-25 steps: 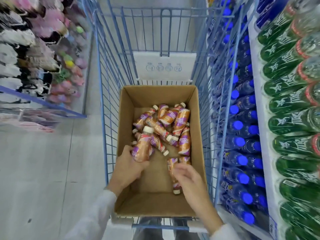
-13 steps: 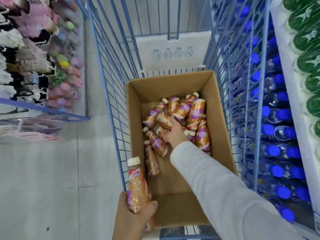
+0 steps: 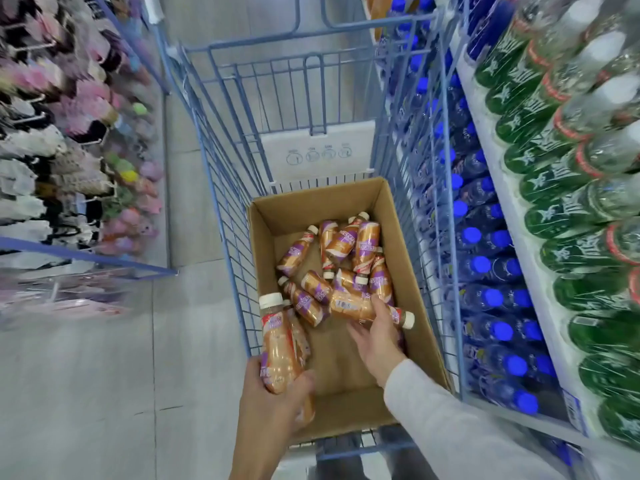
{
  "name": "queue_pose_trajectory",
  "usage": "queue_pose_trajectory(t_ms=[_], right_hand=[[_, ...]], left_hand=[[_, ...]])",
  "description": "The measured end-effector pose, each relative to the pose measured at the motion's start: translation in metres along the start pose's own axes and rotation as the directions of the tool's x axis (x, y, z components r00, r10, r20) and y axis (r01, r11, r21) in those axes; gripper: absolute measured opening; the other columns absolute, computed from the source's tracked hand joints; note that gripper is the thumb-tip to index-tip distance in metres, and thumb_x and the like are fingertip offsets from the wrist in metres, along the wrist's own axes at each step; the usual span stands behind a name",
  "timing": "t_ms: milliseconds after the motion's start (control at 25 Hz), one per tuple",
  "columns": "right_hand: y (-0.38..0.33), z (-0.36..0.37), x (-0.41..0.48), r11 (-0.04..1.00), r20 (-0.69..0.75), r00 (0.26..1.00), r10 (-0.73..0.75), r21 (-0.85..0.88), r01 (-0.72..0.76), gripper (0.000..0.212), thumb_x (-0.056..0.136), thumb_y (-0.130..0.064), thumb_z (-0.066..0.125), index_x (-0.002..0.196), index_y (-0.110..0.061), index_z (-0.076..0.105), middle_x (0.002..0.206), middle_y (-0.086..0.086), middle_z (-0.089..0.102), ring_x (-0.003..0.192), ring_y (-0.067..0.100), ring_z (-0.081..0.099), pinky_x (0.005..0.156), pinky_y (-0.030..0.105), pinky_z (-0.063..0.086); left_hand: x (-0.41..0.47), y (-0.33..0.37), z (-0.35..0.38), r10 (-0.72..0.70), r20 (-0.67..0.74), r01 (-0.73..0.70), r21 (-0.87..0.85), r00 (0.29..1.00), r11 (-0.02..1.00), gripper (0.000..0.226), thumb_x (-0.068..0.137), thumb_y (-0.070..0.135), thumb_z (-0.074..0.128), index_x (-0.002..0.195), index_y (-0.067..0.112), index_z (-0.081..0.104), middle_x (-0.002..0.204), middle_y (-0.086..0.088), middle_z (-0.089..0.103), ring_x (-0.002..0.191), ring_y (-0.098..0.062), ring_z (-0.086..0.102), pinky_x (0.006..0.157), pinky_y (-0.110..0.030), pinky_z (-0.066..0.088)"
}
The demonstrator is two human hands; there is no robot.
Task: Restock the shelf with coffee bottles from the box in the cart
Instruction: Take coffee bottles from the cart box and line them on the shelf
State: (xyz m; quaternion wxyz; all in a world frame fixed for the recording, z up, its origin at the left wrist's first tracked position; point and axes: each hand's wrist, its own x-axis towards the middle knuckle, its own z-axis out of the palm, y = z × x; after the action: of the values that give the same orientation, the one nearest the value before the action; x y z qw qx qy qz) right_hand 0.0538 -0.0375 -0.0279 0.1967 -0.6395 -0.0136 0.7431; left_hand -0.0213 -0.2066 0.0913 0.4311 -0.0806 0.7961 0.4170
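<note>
Drawn back from the pile, the right hand clamps its fingers on a lying coffee bottle near the right wall of the box, while the left hand grips a second bottle upright over the near-left corner; best lift straight up, clear of the neighbours.

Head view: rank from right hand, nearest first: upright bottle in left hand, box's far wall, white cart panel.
1. Upright bottle, just left of the right hand.
2. Box's far wall, ahead.
3. White cart panel, farther ahead still.
</note>
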Motion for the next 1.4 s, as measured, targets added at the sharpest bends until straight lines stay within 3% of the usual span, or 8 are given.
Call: queue_pose_trajectory(t_ms=[160,320,480,640,720,800,1000,1400], right_hand=[[-0.041,-0.058,-0.091,0.984,0.096,0.984,-0.152,-0.077,0.16,0.05,0.079,-0.042,0.08,0.122,-0.025,0.062,0.112,0.008,0.075,0.104,0.029,0.07,0.08,0.047,0.061],[-0.088,-0.099,-0.172,0.919,0.17,0.906,-0.388,-0.005,0.395,0.052,0.064,-0.044,0.085,0.112,-0.034,0.067,0.096,0.0,0.074,0.088,0.02,0.072,0.078,0.043,0.057],[-0.124,-0.164,-0.244,0.783,0.137,0.771,-0.621,0.072,0.618,0.032,0.067,-0.048,0.082,0.096,-0.038,0.074,0.082,-0.004,0.068,0.078,0.017,0.065,0.078,0.042,0.053],[-0.138,-0.269,-0.326,0.631,-0.005,0.635,-0.772,0.105,0.768,0.034,0.064,-0.05,0.082,0.096,-0.04,0.075,0.083,-0.003,0.075,0.069,0.014,0.071,0.063,0.032,0.056],[-0.134,-0.328,-0.366,0.568,-0.074,0.573,-0.816,0.081,0.819,0.043,0.065,-0.054,0.082,0.103,-0.038,0.073,0.09,0.0,0.076,0.075,0.016,0.073,0.064,0.034,0.058],[-0.123,-0.386,-0.398,0.522,-0.162,0.524,-0.836,0.058,0.851,0.045,0.064,-0.058,0.081,0.103,-0.036,0.071,0.093,0.001,0.076,0.078,0.019,0.073,0.074,0.042,0.06],[-0.081,-0.525,-0.475,0.405,-0.324,0.411,-0.852,0.091,0.91,0.038,0.064,-0.054,0.081,0.093,-0.032,0.071,0.092,0.009,0.072,0.079,0.025,0.067,0.082,0.053,0.055],[-0.023,-0.677,-0.581,0.217,-0.552,0.202,-0.809,0.039,0.975,0.037,0.068,-0.05,0.082,0.098,-0.031,0.07,0.108,0.025,0.067,0.084,0.031,0.066,0.084,0.06,0.056]], left_hand=[[-0.038,0.042,0.029,0.164,0.167,-0.157,-0.055,0.972,0.986,0.054,0.063,0.037,0.088,0.108,0.046,0.058,0.086,0.021,0.07,0.075,0.001,0.068,0.055,-0.019,0.056],[-0.091,0.062,0.071,0.279,0.339,-0.302,0.015,0.898,0.953,0.093,0.053,0.053,0.088,0.137,0.04,0.05,0.121,0.007,0.07,0.11,-0.018,0.066,0.093,-0.048,0.058],[-0.163,0.063,0.124,0.453,0.459,-0.52,0.024,0.764,0.854,0.075,0.049,0.052,0.086,0.119,0.052,0.06,0.094,0.022,0.075,0.086,-0.001,0.071,0.074,-0.021,0.057],[-0.262,0.041,0.18,0.496,0.638,-0.619,-0.038,0.59,0.785,0.047,0.052,0.046,0.085,0.093,0.055,0.064,0.084,0.012,0.074,0.079,-0.02,0.072,0.078,-0.049,0.06],[-0.318,0.022,0.202,0.527,0.709,-0.683,-0.088,0.468,0.725,0.047,0.048,0.051,0.082,0.092,0.056,0.064,0.08,0.019,0.073,0.074,-0.009,0.069,0.073,-0.026,0.056],[-0.37,0.001,0.219,0.509,0.781,-0.712,-0.12,0.362,0.691,0.051,0.048,0.052,0.081,0.096,0.05,0.065,0.079,0.02,0.072,0.068,-0.001,0.067,0.063,-0.013,0.051],[-0.494,-0.07,0.253,0.396,0.904,-0.724,-0.164,0.162,0.67,0.044,0.045,0.05,0.084,0.085,0.05,0.067,0.085,0.001,0.076,0.081,-0.028,0.074,0.076,-0.04,0.058],[-0.64,-0.174,0.299,0.145,0.974,-0.735,-0.225,-0.171,0.639,0.042,0.046,0.048,0.086,0.084,0.048,0.066,0.084,0.0,0.075,0.075,-0.021,0.073,0.067,-0.03,0.06]])
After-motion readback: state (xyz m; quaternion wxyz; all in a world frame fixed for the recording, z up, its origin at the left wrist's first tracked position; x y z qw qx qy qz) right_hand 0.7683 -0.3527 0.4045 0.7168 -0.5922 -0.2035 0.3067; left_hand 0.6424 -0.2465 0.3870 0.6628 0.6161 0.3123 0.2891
